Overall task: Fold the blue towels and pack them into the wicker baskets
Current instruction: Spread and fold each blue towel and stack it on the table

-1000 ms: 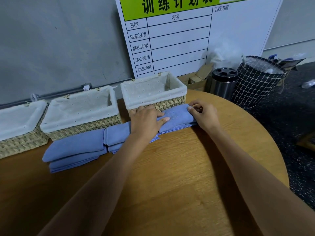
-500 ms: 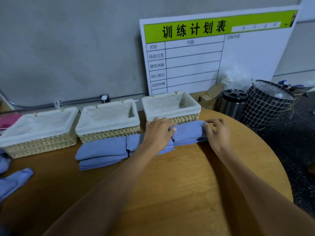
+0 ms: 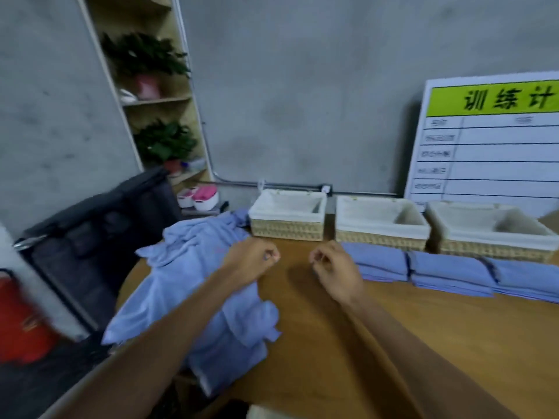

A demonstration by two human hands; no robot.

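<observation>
Three wicker baskets with white liners stand in a row at the back of the round wooden table (image 3: 378, 343): left basket (image 3: 287, 231), middle basket (image 3: 379, 239), right basket (image 3: 490, 251). All three look empty. In front of them lie three stacks of folded blue towels (image 3: 378, 263) (image 3: 447, 275) (image 3: 527, 281). A loose pile of unfolded blue towels (image 3: 196, 285) covers the table's left edge. My left hand (image 3: 251, 258) hovers at the pile's right side, fingers curled, holding nothing. My right hand (image 3: 332, 267) is curled too, just left of the nearest folded stack.
A training-plan board (image 3: 496, 146) leans on the wall behind the right baskets. To the left are a wooden shelf with potted plants (image 3: 160, 86), a dark chair (image 3: 90, 237) and a red object (image 3: 18, 322) on the floor.
Both hands let go of the folded towel by the right basket and moved left. The view swung left, bringing the unfolded pile into sight.
</observation>
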